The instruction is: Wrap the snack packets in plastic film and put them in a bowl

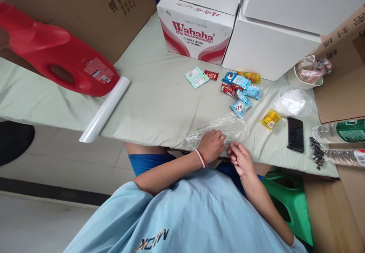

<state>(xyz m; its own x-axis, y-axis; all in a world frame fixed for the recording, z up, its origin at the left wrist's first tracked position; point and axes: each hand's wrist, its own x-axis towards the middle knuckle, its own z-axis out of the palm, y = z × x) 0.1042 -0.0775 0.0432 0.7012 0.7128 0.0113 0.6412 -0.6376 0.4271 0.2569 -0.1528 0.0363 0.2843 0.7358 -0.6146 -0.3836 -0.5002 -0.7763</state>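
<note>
A crumpled clear plastic bag (225, 128) lies at the near edge of the pale green table (154, 101). My left hand (211, 145), with a ring and a red-and-white bracelet, is closed on the bag's near edge. My right hand (240, 157) pinches the same edge just to the right, fingers together. Beyond the bag lie several small snack packets (242, 90), mostly blue, with a red packet (211, 75), a pale green packet (196, 77) and a yellow one (270, 119).
A roll of clear film (104, 110) sticks over the table's front edge at left, beside a red jug (57, 53). A Wahaha carton (196, 30) and white boxes stand behind. At right lie a phone (295, 134), keys (316, 153), bottles (340, 132), a bowl (308, 75) and a green stool (291, 203).
</note>
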